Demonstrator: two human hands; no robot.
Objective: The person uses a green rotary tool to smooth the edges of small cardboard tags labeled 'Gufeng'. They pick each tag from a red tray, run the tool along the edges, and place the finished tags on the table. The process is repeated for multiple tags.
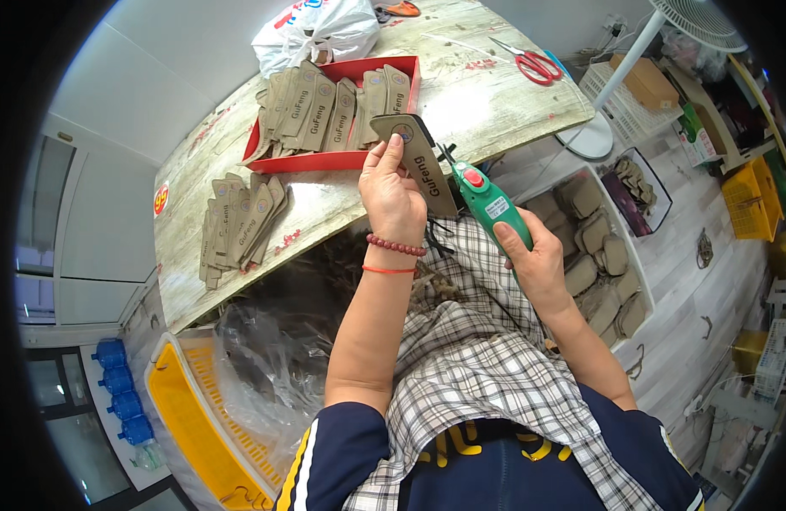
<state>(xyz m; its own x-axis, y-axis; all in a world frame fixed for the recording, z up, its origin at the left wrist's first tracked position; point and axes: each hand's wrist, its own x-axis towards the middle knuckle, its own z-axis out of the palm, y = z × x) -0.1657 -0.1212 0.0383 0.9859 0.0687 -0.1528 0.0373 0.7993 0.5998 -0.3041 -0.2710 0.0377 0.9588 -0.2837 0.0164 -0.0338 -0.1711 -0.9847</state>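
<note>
In my left hand [391, 192] is a flat khaki fabric piece [420, 167] with dark print and a small round emblem. My thumb lies over the emblem end, and the fingers are behind the piece. My right hand [536, 260] is wrapped round a green handheld electric tool [499, 209] with a red button. Its thin dark tip points up beside the piece's right edge; whether they touch, I cannot tell. On the table [495, 119], a red box [342, 160] holds several similar pieces standing in rows. A loose fanned pile of pieces [240, 223] lies left of it.
Red-handled scissors [536, 66] lie at the table's far right, and a white plastic bag [316, 34] behind the box. A yellow crate [197, 417] with clear plastic stands at lower left. Right of my lap, a white bin [619, 272] holds khaki pieces. A white fan [699, 21] stands beyond.
</note>
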